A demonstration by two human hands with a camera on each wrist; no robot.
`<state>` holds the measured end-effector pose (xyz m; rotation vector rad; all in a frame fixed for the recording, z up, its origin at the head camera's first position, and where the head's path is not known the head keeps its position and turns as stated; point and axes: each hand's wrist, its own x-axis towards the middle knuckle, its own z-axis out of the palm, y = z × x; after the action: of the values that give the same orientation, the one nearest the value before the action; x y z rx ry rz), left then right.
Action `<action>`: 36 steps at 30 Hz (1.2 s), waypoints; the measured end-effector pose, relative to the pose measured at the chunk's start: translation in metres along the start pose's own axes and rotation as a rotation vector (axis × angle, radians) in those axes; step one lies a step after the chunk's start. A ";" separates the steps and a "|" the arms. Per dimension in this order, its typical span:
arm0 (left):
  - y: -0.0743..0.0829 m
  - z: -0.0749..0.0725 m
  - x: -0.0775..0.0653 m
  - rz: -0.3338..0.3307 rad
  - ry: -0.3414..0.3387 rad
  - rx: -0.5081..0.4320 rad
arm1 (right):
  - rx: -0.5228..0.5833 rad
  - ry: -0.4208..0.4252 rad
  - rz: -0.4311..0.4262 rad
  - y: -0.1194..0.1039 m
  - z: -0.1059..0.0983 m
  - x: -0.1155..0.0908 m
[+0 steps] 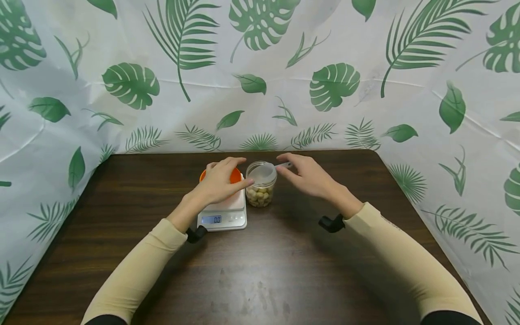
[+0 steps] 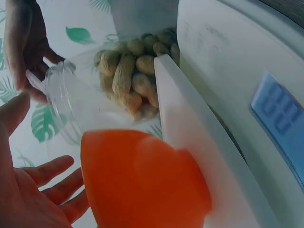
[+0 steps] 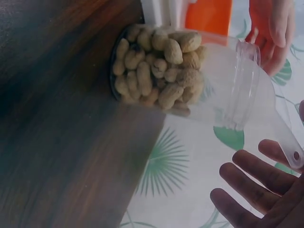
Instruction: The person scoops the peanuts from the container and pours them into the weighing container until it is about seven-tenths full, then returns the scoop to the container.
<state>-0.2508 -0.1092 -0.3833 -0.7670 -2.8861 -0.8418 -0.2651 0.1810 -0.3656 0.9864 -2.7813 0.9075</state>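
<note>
A clear jar (image 1: 260, 192) of unshelled peanuts (image 3: 164, 71) stands upright on the table. Over its mouth lies a translucent scoop-like piece (image 1: 262, 173), whose flat handle (image 3: 288, 142) has a hole at the end. My right hand (image 1: 308, 174) is around this handle, fingers spread, with the handle between thumb and index finger; a firm grip does not show. On the jar's other side, my left hand (image 1: 219, 180) reaches over an orange bowl (image 2: 142, 180), thumb towards the jar rim and fingers loosely extended. The bowl sits on a white kitchen scale (image 1: 223, 220), partly hidden by that hand.
The scale's display (image 1: 211, 220) reads 0.0. It stands directly left of the jar. The dark wooden table (image 1: 260, 271) ends at a leaf-patterned sheet (image 1: 284, 104) behind and at both sides. Wrist camera mounts (image 1: 331, 223) jut out below both wrists.
</note>
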 end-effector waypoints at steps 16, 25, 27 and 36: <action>0.008 0.020 0.019 0.027 -0.083 0.002 | 0.015 0.077 -0.075 0.001 0.016 0.005; 0.011 0.023 0.026 0.041 -0.078 -0.058 | 0.070 0.096 -0.059 -0.003 0.016 0.007; 0.011 0.023 0.028 0.042 -0.082 -0.061 | 0.084 0.101 -0.061 -0.004 0.015 0.007; 0.011 0.022 0.031 0.064 -0.102 -0.073 | 0.116 0.097 -0.009 -0.010 0.011 0.012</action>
<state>-0.2710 -0.0759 -0.3915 -0.9305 -2.9150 -0.9319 -0.2668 0.1620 -0.3671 0.9415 -2.6686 1.0957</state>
